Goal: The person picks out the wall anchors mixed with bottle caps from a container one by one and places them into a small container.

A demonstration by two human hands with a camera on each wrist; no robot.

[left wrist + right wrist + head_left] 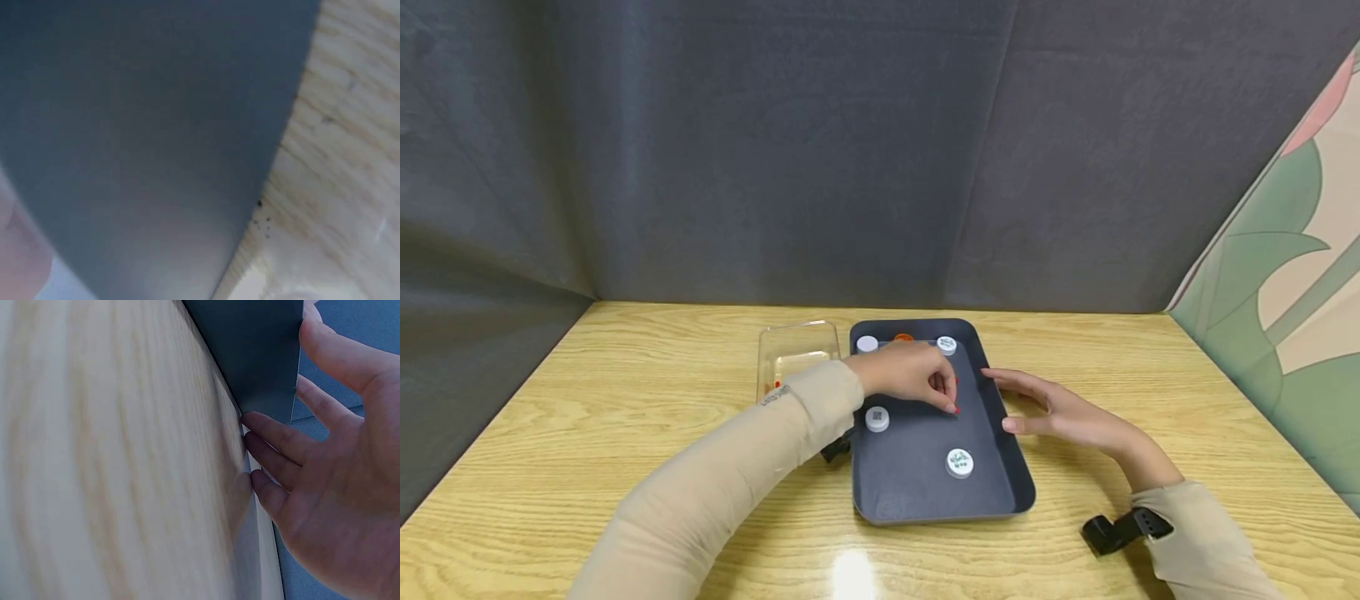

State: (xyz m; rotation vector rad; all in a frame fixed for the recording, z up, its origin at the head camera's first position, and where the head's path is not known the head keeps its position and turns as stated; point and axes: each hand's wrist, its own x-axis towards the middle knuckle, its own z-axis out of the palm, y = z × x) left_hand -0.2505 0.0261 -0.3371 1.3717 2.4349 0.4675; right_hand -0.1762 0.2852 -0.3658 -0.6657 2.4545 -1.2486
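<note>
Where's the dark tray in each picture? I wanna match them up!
Head: the tray is just right of the middle, in the lower half.
Left wrist: its dark side fills much of the picture's left and middle.
Right wrist: its dark side is at the top, right of the middle, by the right hand.
Shared landmark: the pale wooden table, seen in all three.

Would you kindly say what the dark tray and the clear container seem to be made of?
The dark tray looks matte: coated metal or plastic, judging by its even, dull gray. The clear container seems glossy plastic or glass: see-through, edges glinting.
</note>
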